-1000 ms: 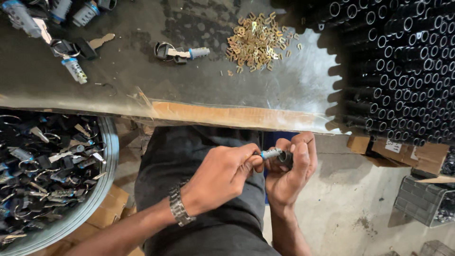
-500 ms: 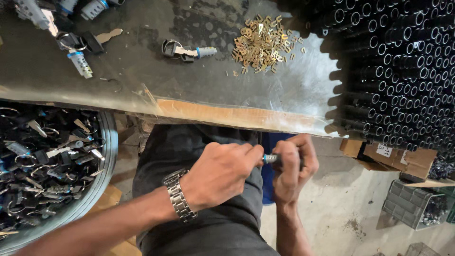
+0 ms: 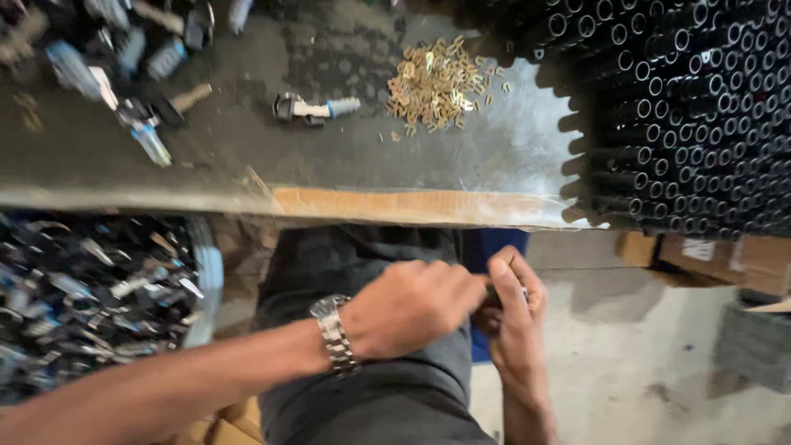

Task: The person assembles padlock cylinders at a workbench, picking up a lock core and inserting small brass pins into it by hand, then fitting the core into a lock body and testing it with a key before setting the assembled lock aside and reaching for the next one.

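Below the bench's (image 3: 395,206) front edge, over our lap, our left hand (image 3: 412,306) and right hand (image 3: 515,317) both close on a small dark cylinder (image 3: 494,294), mostly hidden, lying crosswise between them.

Just left of the curled fingers (image 3: 445,284) sits a shiny steel link wristwatch (image 3: 334,334); above them, a dull scuffed metal worktop (image 3: 346,156) bearing a glinting brass pile of small pieces (image 3: 441,82) and glossy black tubes (image 3: 692,107).
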